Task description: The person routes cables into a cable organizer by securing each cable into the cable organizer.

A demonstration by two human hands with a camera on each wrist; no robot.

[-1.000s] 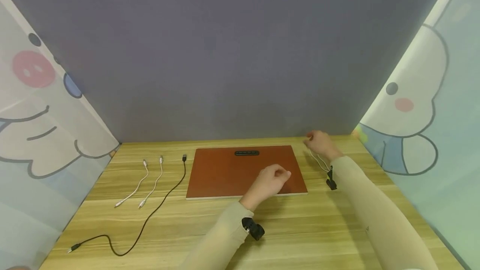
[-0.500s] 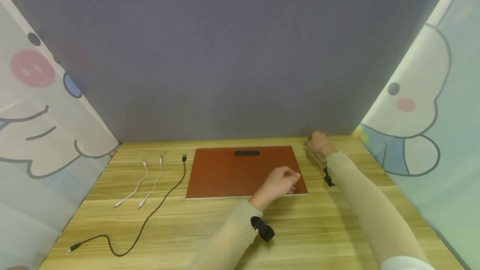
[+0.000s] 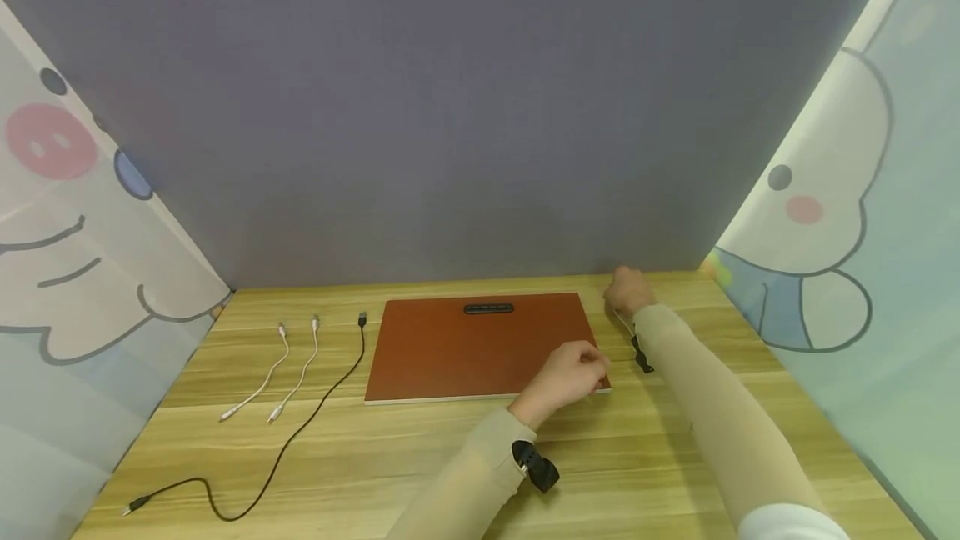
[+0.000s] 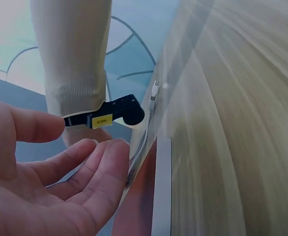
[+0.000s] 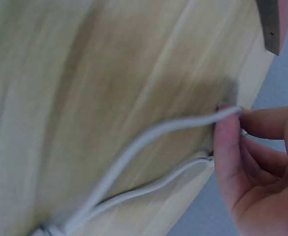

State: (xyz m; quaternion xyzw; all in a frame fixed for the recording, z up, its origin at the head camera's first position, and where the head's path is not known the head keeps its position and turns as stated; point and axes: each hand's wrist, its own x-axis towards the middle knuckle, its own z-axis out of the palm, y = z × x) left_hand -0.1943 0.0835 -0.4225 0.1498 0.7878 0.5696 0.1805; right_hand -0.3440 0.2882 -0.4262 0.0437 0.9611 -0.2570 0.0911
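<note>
In the right wrist view my right hand (image 5: 262, 167) pinches one end of a white cable (image 5: 154, 132) between thumb and fingers, at the table's far edge. A second white strand (image 5: 154, 186) runs below it along the wood, its far end close by the fingers. White plugs (image 4: 154, 92) of this cabling show in the left wrist view. My left hand (image 3: 573, 373) hovers over the front right corner of a reddish-brown board (image 3: 465, 357). Its thumb and fingers (image 4: 100, 182) are loosely bent and apart, with nothing between them.
Two short white cables (image 3: 270, 373) and a longer black cable (image 3: 296, 433) lie left of the board. A black slotted strip (image 3: 489, 307) sits at the board's back edge. A grey panel (image 3: 465, 123) rises behind the wooden table (image 3: 360, 482).
My left hand has moved right and slightly nearer, to the board's front right corner. My right hand stays at the back right with the cable, its wrist shifting a little left.
</note>
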